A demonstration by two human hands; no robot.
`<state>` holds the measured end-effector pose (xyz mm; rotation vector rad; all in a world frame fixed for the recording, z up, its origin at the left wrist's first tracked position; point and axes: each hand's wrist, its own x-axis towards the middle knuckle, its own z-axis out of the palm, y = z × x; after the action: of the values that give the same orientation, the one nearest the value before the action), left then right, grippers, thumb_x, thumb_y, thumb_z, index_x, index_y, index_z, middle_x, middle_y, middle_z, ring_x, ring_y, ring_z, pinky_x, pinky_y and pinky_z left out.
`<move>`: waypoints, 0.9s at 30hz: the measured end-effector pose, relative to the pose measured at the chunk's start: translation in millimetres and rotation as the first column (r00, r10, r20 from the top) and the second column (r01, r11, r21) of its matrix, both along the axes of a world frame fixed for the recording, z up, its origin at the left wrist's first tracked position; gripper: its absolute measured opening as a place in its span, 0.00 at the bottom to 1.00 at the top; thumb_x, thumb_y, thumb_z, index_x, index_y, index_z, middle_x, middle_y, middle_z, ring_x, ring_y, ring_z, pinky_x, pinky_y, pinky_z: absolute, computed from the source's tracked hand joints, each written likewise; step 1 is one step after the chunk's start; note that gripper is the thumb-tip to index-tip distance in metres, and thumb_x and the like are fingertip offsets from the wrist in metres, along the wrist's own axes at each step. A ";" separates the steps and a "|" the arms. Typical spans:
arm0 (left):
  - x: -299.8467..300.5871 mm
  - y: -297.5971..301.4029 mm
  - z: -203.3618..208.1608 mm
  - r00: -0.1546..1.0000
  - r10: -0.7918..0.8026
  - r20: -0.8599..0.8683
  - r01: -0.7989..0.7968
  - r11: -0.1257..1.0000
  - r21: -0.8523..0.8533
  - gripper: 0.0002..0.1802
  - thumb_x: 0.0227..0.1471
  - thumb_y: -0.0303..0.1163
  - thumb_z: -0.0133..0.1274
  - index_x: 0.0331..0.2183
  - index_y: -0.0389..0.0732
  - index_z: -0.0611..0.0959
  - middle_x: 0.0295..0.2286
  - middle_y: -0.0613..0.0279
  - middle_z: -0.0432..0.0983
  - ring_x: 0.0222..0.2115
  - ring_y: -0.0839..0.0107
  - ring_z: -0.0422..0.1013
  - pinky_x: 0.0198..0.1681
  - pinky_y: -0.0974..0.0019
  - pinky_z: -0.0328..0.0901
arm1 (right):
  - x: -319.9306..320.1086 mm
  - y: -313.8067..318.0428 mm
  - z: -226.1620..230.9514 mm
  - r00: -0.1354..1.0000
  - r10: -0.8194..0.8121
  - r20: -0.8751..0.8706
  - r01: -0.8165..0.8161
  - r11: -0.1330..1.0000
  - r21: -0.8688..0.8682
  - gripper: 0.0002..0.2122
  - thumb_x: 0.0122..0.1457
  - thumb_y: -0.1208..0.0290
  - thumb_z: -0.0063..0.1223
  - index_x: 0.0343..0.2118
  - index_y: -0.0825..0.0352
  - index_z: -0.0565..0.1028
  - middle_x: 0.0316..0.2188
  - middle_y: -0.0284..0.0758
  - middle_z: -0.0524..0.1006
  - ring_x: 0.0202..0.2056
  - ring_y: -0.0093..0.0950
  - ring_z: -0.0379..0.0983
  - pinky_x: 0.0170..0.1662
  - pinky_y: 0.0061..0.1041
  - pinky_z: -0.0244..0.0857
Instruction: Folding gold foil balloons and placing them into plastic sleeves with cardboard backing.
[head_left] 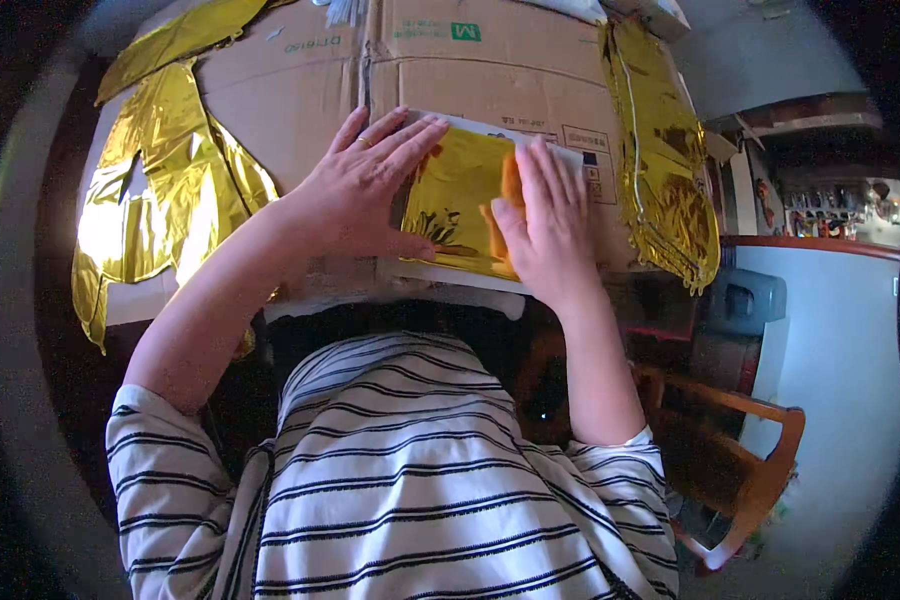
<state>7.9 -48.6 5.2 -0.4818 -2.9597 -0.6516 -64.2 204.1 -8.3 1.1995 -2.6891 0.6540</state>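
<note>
A flat rectangular panel faced with shiny gold film [460, 200] lies at the near edge of the cardboard, a white border showing along its far and near sides. Across its left edge my left hand [365, 190] rests with the fingers stretched out and a ring on one of them. On the panel's right part my right hand [550, 230] presses an orange cloth-like pad [509, 190] against the film. The thumb is on the near side of the pad and the straight fingers lie beyond it; the palm hides part of it.
Flattened cardboard [270, 110] covers the table. Crumpled gold film [155, 190] hangs over the left side, with another gold strip [660, 150] along the right edge. A wooden chair [760, 470] stands at lower right, near a grey-blue plastic object [750, 300].
</note>
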 end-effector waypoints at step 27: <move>24.1 -3.1 13.5 0.519 -0.133 0.844 -0.787 0.310 0.533 0.16 0.60 0.40 0.55 0.42 0.38 0.80 0.20 0.69 0.71 0.15 0.81 0.65 0.16 0.76 0.59 | 7.5 -7.3 -10.2 0.991 -0.104 -0.082 0.121 0.963 0.241 0.32 0.66 0.51 0.41 0.67 0.66 0.55 0.70 0.46 0.49 0.69 0.52 0.43 0.68 0.57 0.28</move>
<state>31.9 -51.7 18.7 0.8778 -2.2699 -2.7249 -56.7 196.8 -18.5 1.0852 -2.8166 0.2638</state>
